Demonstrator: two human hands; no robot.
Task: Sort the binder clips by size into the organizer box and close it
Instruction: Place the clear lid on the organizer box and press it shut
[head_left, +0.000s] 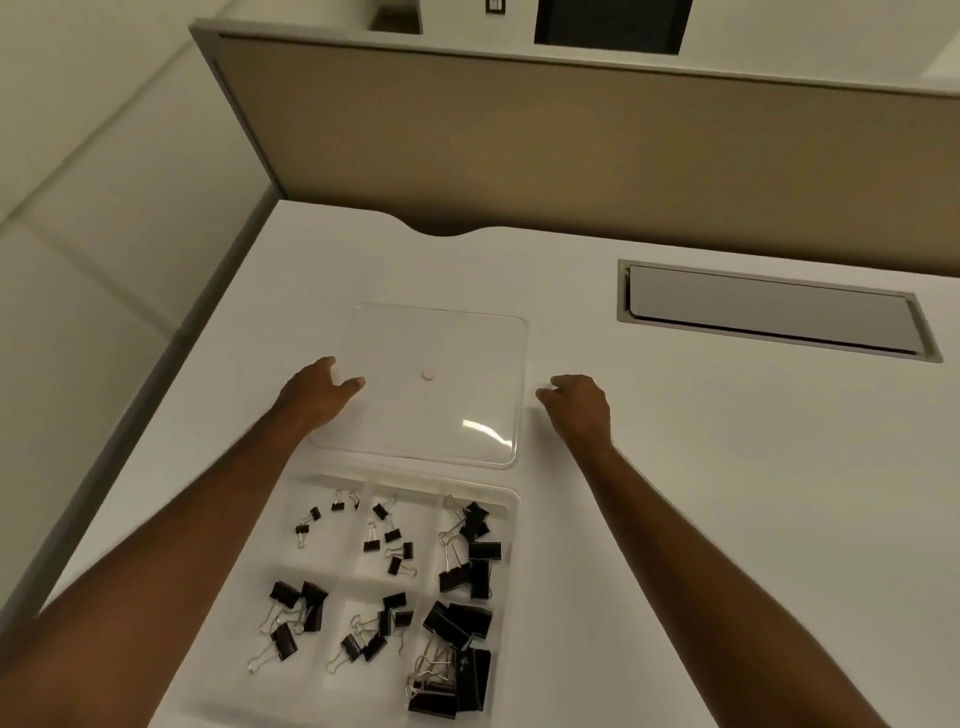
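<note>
Now both hands flank the clear square plastic lid (431, 384) on the white tabletop (701, 467).
Left hand (322, 392) touches its left edge, fingers loosely curled; right hand (579, 408) just beside its right edge, half-open, holding nothing.

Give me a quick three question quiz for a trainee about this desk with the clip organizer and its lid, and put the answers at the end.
1. True or false: the clear lid is already on the organizer box.
2. How many compartments of the box hold binder clips?
3. Which hand touches the lid: A) the left hand, B) the right hand, C) neither?

Key
1. False. It lies flat on the desk just beyond the box.
2. Six, in two rows of three.
3. A. Its fingertips rest on the lid's left edge; the right hand is just off the right edge, and contact there cannot be confirmed.
</note>
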